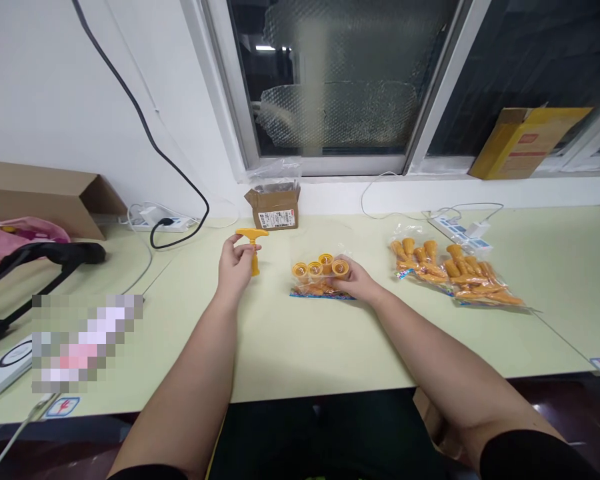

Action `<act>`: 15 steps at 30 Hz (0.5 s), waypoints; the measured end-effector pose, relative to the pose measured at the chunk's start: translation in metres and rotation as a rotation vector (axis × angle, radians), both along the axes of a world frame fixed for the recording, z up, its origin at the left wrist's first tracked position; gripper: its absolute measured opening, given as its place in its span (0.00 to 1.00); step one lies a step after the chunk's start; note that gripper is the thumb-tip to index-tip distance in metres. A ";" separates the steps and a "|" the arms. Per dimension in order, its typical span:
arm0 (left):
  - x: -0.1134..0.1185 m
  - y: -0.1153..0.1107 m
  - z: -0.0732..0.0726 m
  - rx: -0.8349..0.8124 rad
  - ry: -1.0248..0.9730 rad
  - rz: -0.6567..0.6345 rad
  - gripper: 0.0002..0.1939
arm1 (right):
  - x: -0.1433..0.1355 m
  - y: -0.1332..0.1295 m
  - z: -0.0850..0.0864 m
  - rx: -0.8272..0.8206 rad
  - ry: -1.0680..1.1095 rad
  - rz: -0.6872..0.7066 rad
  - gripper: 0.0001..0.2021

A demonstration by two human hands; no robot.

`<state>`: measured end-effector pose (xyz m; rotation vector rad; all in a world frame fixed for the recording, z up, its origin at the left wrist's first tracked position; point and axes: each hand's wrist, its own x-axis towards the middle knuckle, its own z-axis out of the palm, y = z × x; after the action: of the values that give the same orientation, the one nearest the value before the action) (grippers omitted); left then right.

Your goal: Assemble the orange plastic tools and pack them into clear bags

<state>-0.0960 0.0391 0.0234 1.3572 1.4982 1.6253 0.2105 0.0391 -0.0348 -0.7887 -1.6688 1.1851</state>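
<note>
My left hand (236,267) pinches a yellow-orange plastic piece (255,253) with a T-shaped top and a narrow stem, upright over the table. To its right lies a clear plastic bag (310,288) with a blue lower edge, holding orange plastic parts. Several round, cup-like ends of those parts (315,269) face me. At the bag's right side my right hand (356,280) is closed around its edge, with some fingers hidden behind the parts.
Two more clear bags of orange parts (475,277) lie at the right, near a power strip (463,233). At the back are an opened cardboard box (277,208) and a window. A black strap-like frame (40,260) and a pixelated object (87,347) occupy the left.
</note>
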 end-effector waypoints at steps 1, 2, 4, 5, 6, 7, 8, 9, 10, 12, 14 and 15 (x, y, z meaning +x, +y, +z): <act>0.002 -0.001 0.002 0.060 -0.095 -0.023 0.26 | 0.000 0.001 -0.001 0.020 -0.010 -0.001 0.17; 0.003 -0.002 0.005 0.114 -0.187 -0.051 0.27 | 0.000 0.001 -0.002 0.035 -0.022 -0.003 0.16; 0.004 -0.004 0.014 0.204 -0.353 -0.120 0.29 | 0.001 0.001 -0.002 0.050 -0.052 -0.006 0.16; 0.005 -0.006 0.020 0.235 -0.414 -0.163 0.30 | 0.000 0.001 -0.002 0.051 -0.065 -0.005 0.15; 0.005 -0.010 0.028 0.256 -0.449 -0.213 0.31 | 0.000 0.001 -0.001 0.050 -0.075 -0.003 0.15; 0.006 -0.014 0.037 0.267 -0.453 -0.268 0.32 | 0.000 0.001 -0.001 0.048 -0.081 -0.003 0.15; 0.008 -0.019 0.048 0.267 -0.426 -0.328 0.34 | 0.000 0.000 0.000 0.046 -0.082 -0.004 0.15; 0.010 -0.026 0.059 0.261 -0.369 -0.389 0.36 | 0.000 0.000 0.000 0.043 -0.081 -0.002 0.15; 0.013 -0.033 0.071 0.250 -0.288 -0.451 0.39 | 0.000 0.000 0.000 0.039 -0.078 0.002 0.15; 0.022 -0.047 0.096 0.183 -0.076 -0.551 0.39 | -0.001 0.001 -0.001 0.028 -0.073 0.015 0.15; 0.033 -0.058 0.118 0.041 0.222 -0.595 0.30 | -0.001 0.002 -0.003 0.014 -0.064 0.036 0.16; 0.040 -0.062 0.128 -0.003 0.384 -0.576 0.23 | 0.000 0.002 -0.004 0.010 -0.059 0.043 0.16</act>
<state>-0.0564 -0.0231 0.1516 1.9543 1.1374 1.0390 0.2100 0.0416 -0.0390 -0.7917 -1.7465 1.1925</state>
